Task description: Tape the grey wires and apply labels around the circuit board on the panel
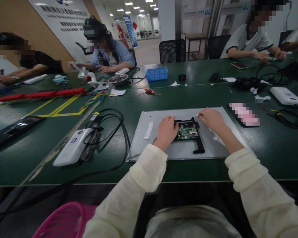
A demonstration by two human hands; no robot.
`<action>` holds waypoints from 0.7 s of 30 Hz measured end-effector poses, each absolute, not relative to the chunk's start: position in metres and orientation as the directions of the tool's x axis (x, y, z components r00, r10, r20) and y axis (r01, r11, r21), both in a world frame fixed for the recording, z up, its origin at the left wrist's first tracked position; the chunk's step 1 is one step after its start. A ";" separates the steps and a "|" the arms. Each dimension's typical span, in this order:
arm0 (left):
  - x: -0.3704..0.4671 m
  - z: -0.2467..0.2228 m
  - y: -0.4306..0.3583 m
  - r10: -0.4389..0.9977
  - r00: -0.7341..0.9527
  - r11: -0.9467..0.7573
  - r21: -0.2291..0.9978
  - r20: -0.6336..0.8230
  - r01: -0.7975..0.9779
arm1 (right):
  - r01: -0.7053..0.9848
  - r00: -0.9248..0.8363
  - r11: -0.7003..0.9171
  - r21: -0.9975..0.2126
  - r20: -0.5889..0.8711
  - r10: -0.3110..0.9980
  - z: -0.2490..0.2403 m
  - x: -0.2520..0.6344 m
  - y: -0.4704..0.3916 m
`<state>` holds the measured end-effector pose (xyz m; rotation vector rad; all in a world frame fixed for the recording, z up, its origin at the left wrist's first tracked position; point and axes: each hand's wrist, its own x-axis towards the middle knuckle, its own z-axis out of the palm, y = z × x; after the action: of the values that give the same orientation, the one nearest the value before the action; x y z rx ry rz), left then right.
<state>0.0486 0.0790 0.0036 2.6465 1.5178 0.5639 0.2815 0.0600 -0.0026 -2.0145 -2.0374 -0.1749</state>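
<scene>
On the grey panel (pixel 215 150) lay a black frame (pixel 199 144) with its green board (pixel 185 132). My left hand (pixel 167 129) gripped the frame's left side; my right hand (pixel 213 121), fingers narrow, was near its far right corner, holding what I couldn't tell. Beyond lay a screwdriver (pixel 150 91), then a blue tray (pixel 157 74).

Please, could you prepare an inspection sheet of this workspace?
Surface: green table; grey panel lies flat on it.
Job's things: black frame with green circuit board, on the panel; white strip to its left.
Clutter: orange screwdriver, blue basket, white device.
Hands: left hand touches the frame's left side; right hand by its far right corner, grasp unclear.
Cables: black cables beside the white device, others at the table's right.
Surroundings: other people across the table, black chair.
</scene>
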 end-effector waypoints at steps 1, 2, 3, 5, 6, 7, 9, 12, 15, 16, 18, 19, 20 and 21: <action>0.049 0.003 0.079 0.843 0.455 -0.519 0.213 0.287 0.828 | 0.994 0.017 0.015 -0.110 0.279 0.960 -0.003 0.281 0.060; 0.049 0.003 0.079 0.845 0.455 -0.518 0.218 0.283 0.827 | 0.993 0.028 0.006 -0.119 0.281 0.959 -0.003 0.280 0.060; 0.048 0.002 0.080 0.845 0.455 -0.518 0.222 0.279 0.826 | 0.992 0.037 -0.001 -0.129 0.282 0.959 -0.003 0.279 0.061; 0.047 0.002 0.080 0.844 0.460 -0.523 0.229 0.277 0.821 | 0.989 0.049 -0.008 -0.146 0.282 0.958 -0.004 0.278 0.061; 0.047 0.001 0.081 0.840 0.465 -0.529 0.231 0.280 0.817 | 0.988 0.052 -0.010 -0.152 0.279 0.959 -0.005 0.278 0.061; 0.046 0.001 0.081 0.835 0.471 -0.536 0.232 0.285 0.811 | 0.987 0.056 -0.012 -0.157 0.278 0.959 -0.005 0.277 0.061; 0.045 -0.001 0.082 0.824 0.479 -0.550 0.230 0.303 0.803 | 0.986 0.060 -0.013 -0.166 0.283 0.957 -0.005 0.276 0.062; 0.045 -0.003 0.082 0.819 0.479 -0.554 0.213 0.316 0.805 | 0.982 0.053 0.007 -0.187 0.313 0.948 -0.004 0.273 0.062; 0.046 -0.003 0.083 0.827 0.470 -0.539 0.196 0.308 0.819 | 0.973 0.016 0.069 -0.218 0.365 0.931 0.000 0.265 0.064; 0.046 -0.003 0.083 0.829 0.467 -0.535 0.195 0.306 0.822 | 0.970 -0.002 0.095 -0.225 0.382 0.924 0.002 0.261 0.065; 0.047 -0.003 0.083 0.833 0.463 -0.531 0.199 0.302 0.824 | 0.962 -0.045 0.149 -0.231 0.403 0.914 0.005 0.251 0.067; 0.047 -0.002 0.083 0.835 0.462 -0.529 0.203 0.299 0.824 | 0.957 -0.064 0.171 -0.233 0.405 0.912 0.006 0.245 0.068; 0.047 -0.002 0.083 0.837 0.461 -0.527 0.206 0.294 0.825 | 0.953 -0.080 0.189 -0.238 0.403 0.912 0.007 0.240 0.069; 0.047 -0.001 0.083 0.839 0.460 -0.525 0.208 0.291 0.825 | 0.947 -0.094 0.206 -0.247 0.398 0.913 0.008 0.235 0.071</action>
<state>0.0468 0.0833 -0.0015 2.6517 1.5126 0.5617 0.2346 0.0706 0.0076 -1.7234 -2.0236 -0.0985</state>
